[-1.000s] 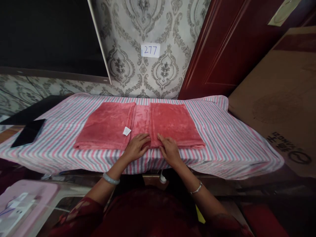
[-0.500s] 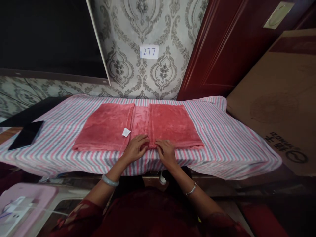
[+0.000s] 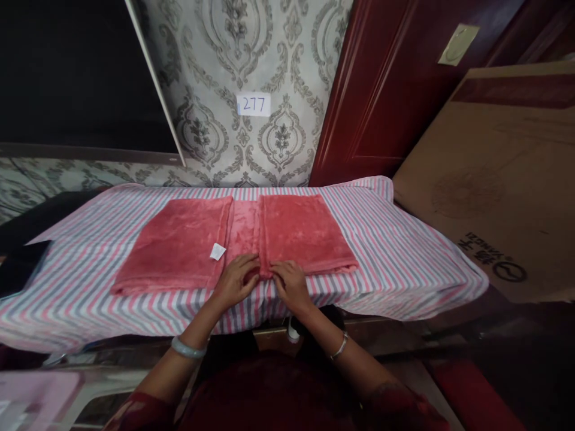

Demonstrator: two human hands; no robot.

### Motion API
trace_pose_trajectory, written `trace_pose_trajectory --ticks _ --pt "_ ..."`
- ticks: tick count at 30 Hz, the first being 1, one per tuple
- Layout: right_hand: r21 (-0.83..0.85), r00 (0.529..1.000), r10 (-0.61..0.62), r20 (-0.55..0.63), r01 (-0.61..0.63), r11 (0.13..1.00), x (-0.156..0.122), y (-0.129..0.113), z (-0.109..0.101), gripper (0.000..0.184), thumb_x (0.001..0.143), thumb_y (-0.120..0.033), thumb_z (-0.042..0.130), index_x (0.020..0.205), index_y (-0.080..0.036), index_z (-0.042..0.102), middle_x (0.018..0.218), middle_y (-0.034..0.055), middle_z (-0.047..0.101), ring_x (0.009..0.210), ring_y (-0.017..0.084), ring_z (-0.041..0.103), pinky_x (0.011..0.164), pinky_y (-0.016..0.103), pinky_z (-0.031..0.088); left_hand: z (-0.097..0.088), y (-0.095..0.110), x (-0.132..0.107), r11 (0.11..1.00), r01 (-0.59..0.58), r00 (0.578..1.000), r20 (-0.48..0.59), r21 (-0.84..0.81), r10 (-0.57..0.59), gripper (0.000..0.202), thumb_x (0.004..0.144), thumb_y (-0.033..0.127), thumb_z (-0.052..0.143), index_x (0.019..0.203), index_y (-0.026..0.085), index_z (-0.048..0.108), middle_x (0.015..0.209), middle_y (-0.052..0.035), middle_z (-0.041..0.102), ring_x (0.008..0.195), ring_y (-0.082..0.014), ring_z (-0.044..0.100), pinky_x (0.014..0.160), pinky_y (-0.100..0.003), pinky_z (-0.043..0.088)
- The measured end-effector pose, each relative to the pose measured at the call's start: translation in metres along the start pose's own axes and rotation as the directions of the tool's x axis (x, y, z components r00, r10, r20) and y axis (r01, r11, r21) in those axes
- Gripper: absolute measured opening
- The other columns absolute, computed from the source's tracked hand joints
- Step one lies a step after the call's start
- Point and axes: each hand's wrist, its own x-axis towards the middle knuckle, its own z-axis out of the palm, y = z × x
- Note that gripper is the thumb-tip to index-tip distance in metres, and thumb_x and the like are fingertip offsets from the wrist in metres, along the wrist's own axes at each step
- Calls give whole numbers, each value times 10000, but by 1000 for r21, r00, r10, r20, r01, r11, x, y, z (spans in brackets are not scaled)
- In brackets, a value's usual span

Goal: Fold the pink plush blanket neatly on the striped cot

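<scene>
A coral-pink plush blanket (image 3: 305,230) lies with both sides folded inward, leaving a narrow strip of its lower layer between the two folded edges. A white label (image 3: 217,251) sticks out near the left folded edge. At the near edge, my left hand (image 3: 238,280) curls its fingers over the blanket beside the middle strip, thumb towards the front. Close by on the right, my right hand (image 3: 291,285) pinches the near corner of the right flap between thumb and fingers. The fingertips of both hands are partly hidden.
A striped cloth (image 3: 395,254) covers the table under the blanket. A dark phone-like slab (image 3: 22,269) lies at the left end. A large cardboard box (image 3: 494,179) leans at the right, and a television (image 3: 81,78) stands at the back left. A pink chair (image 3: 40,392) is at the lower left.
The camera view has turned, so everything sits slightly further left in the picture. Both hands stay at the blanket's near edge, and its folds look the same.
</scene>
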Motion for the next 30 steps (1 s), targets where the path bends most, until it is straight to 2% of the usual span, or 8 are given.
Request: trace_pose_trajectory --ticks 6,9,14,17,20,25,28,30 --pt "17 999 -24 42 24 1000 3 0 -4 300 939 -135 522 1131 -229 731 1160 81 731 1066 240 630 939 440 510 -3 5 9 999 18 998 -67 42 -15 236 970 242 486 1122 180 655 1208 -135 707 1162 -252 655 999 -466 553" --pt "46 999 -44 8 43 998 8 3 -17 353 938 -128 492 1189 -235 717 1147 75 734 1068 225 641 959 431 517 -4 11 13 994 -56 998 9 90 56 316 952 260 524 1240 176 623 1339 -147 650 1276 -278 588 1075 -502 501" --pt "-99 978 22 -206 -43 994 3 31 -63 425 876 -119 472 1218 -229 698 1237 88 695 1151 243 604 1042 469 468 -2 10 17 984 -146 978 165 101 128 422 943 286 551 1354 198 593 1453 -138 582 1367 -299 512 1119 -522 462" --pt "-231 943 88 -322 -169 958 -12 57 -95 453 844 -156 478 1252 -209 667 1326 112 639 1233 279 548 1088 520 425 1 4 20 986 -132 983 142 106 116 344 965 274 523 1279 211 648 1378 -135 640 1289 -291 580 1079 -511 500" --pt "-277 922 171 -347 -276 920 -29 82 -116 527 818 -211 494 1332 -186 608 1397 145 575 1301 308 493 1115 552 401 4 2 24 987 -135 986 111 85 126 290 986 277 502 1205 208 678 1301 -132 685 1209 -272 636 1020 -467 545" --pt "-241 895 324 -306 -403 883 -44 111 -122 635 788 -231 479 1417 -171 546 1414 159 558 1344 312 475 1135 548 403 4 3 31 983 -141 983 134 115 126 308 973 246 493 1208 222 690 1283 -133 697 1154 -282 662 969 -476 556" --pt "-225 902 350 -253 -407 885 -45 119 -119 613 793 -229 483 1396 -168 578 1402 148 578 1333 286 508 1142 502 422 2 1 33 965 -199 968 191 170 166 340 940 190 492 1203 232 704 1303 -132 691 1134 -304 665 935 -501 555" --pt "-226 910 351 -222 -398 889 -45 121 -118 567 804 -225 483 1350 -170 626 1399 144 586 1319 274 530 1135 478 438 0 -2 34 955 -219 968 167 198 187 364 926 147 472 1193 222 707 1302 -131 693 1119 -299 670 921 -493 558"
